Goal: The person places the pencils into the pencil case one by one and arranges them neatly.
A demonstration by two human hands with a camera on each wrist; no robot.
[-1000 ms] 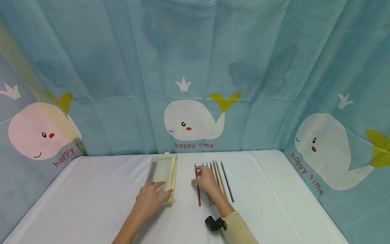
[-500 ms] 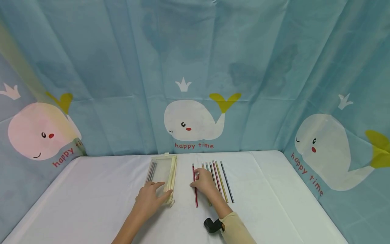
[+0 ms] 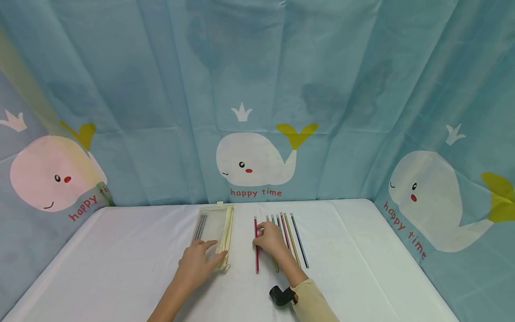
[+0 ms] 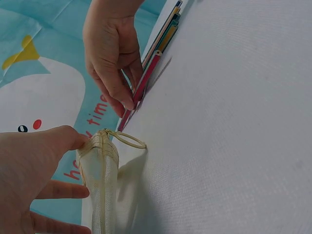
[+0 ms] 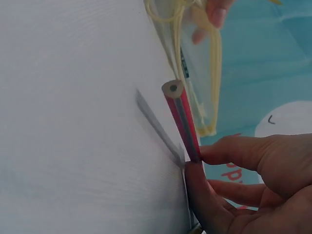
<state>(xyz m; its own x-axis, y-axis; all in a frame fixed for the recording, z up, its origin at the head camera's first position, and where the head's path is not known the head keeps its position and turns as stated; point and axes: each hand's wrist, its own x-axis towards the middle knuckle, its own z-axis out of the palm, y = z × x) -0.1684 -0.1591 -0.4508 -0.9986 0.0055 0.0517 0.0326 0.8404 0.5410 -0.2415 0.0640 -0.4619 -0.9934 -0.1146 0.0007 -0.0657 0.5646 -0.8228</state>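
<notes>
My right hand (image 3: 272,240) pinches a red striped pencil (image 3: 257,263) between thumb and fingers, just above the white cloth; its flat unsharpened end (image 5: 173,88) faces the right wrist camera. My left hand (image 3: 198,263) rests on a see-through mesh pencil case (image 3: 214,218) with cream edging and a zip. In the left wrist view the thumb touches the case's end by a cord loop (image 4: 130,140), while the other fingers spread straight alongside. Several grey-looking pencils (image 3: 200,225) lie inside the case along its left side. The fingers partly cover the case's near end.
Right of the red pencil, several more pencils (image 3: 295,237) in gold, red and dark colours lie side by side, partly under the right hand and forearm. A black device (image 3: 280,296) sits at the right wrist. Behind the white table (image 3: 354,259) hangs a blue whale-print curtain (image 3: 161,112).
The right hand has drawn the red pencil slightly left, away from the other pencils, and its near end has swung a little left. The left hand and case stay put.
</notes>
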